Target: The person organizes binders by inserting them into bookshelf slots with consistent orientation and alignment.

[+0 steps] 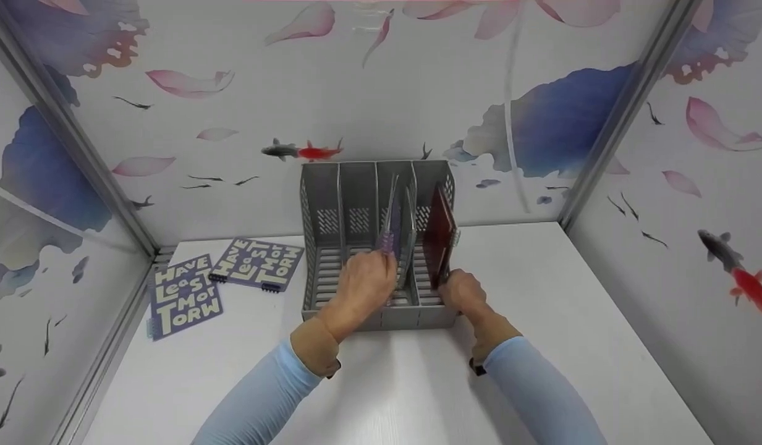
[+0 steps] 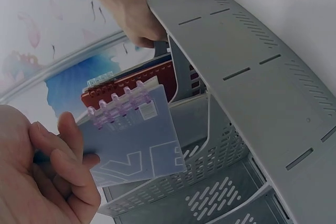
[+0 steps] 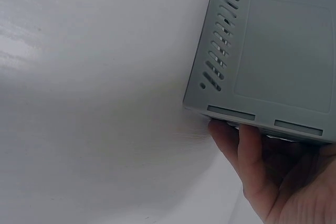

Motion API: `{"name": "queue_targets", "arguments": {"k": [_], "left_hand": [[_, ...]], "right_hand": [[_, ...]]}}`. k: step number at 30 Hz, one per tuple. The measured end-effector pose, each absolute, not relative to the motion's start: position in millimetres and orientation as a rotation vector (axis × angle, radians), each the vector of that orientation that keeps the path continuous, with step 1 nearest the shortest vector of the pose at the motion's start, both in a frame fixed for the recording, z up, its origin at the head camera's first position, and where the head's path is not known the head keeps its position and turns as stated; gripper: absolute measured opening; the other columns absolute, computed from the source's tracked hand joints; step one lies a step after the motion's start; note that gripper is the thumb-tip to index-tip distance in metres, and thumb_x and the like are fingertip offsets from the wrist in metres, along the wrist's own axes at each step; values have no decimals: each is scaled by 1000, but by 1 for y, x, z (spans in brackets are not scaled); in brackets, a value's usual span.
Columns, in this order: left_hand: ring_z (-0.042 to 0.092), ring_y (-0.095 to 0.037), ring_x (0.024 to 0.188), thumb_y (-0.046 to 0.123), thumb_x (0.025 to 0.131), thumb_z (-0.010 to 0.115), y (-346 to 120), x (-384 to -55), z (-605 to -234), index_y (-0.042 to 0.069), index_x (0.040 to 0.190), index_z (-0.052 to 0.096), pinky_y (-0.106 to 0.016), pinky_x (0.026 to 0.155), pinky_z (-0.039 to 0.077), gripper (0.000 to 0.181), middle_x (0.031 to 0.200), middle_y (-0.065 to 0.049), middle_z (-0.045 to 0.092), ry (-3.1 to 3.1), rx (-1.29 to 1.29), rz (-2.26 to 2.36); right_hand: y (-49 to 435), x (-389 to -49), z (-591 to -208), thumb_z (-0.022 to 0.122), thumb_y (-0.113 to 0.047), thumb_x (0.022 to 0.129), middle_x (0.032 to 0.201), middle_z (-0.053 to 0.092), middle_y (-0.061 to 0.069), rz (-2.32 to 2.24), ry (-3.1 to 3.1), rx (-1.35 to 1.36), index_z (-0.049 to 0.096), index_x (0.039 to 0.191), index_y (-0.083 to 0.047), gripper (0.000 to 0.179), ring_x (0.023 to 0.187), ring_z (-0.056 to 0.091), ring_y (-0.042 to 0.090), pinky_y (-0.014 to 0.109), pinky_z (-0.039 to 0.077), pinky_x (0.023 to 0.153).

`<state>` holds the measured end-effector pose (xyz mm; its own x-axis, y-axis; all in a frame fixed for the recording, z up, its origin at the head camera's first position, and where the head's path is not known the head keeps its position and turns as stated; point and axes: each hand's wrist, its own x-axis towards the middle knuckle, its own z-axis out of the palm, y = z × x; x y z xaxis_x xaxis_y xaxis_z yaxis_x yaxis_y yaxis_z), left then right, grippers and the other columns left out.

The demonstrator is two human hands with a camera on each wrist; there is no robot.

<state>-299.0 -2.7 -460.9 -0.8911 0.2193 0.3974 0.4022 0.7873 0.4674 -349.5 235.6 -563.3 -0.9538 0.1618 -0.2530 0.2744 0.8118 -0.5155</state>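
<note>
A grey file organizer (image 1: 399, 318) with several upright compartments stands on the table. My left hand (image 1: 367, 278) pinches a spiral notebook (image 2: 139, 140) with a blue-violet cover and purple rings, which stands upright in the third compartment from the left. The left wrist view shows my curled left fingers (image 2: 73, 174) at the notebook's edge. My right hand (image 1: 464, 290) grips the organizer's front right side, its fingers (image 3: 251, 153) curled at the edge. A red-brown spiral notebook (image 1: 439, 238) leans in the rightmost compartment, with a darker cover beside it in the left wrist view.
Two purple lettered notebooks, one flat at the far left (image 1: 186, 296) and one nearer the organizer (image 1: 258, 264), overlap slightly on the white table (image 1: 251, 352). Patterned panels (image 1: 381, 111) enclose the back and sides, with metal posts (image 1: 615, 117) at the corners.
</note>
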Motion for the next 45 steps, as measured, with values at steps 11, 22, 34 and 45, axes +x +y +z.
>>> {"name": "queue_targets", "arguments": {"k": [11, 22, 34, 45], "left_hand": [[42, -13, 53, 23, 113, 54, 6, -294, -458, 17, 67, 46, -41, 48, 47, 47, 62, 3, 44, -2598, -537, -787], [45, -14, 57, 26, 116, 49, 9, -317, -472, 20, 71, 50, -36, 52, 43, 46, 64, 6, 46, -2696, -469, -770], [62, -22, 61, 20, 112, 55, 32, -345, -505, 11, 76, 68, -45, 56, 57, 39, 74, -7, 72, -2827, -356, -727], [79, -27, 82, 14, 112, 62, 47, -356, -523, 4, 97, 81, -48, 75, 67, 26, 95, -13, 82, -2978, -265, -760]], "right_hand": [[236, -348, -564, 61, -19, 105, 99, 76, 10, -819, 2818, 358, 72, 120, -1, 26, 76, 68, 22, 32, 54, 57], [239, -350, -561, 60, -18, 103, 93, 71, 6, -854, 2821, 349, 72, 115, -3, 22, 73, 67, 21, 32, 55, 56], [239, -353, -563, 60, -18, 105, 101, 75, 12, -836, 2798, 382, 72, 120, -2, 25, 77, 70, 24, 34, 58, 58], [235, -349, -565, 62, -19, 103, 96, 74, 11, -845, 2819, 353, 73, 116, -1, 24, 74, 68, 24, 34, 57, 56]]}}
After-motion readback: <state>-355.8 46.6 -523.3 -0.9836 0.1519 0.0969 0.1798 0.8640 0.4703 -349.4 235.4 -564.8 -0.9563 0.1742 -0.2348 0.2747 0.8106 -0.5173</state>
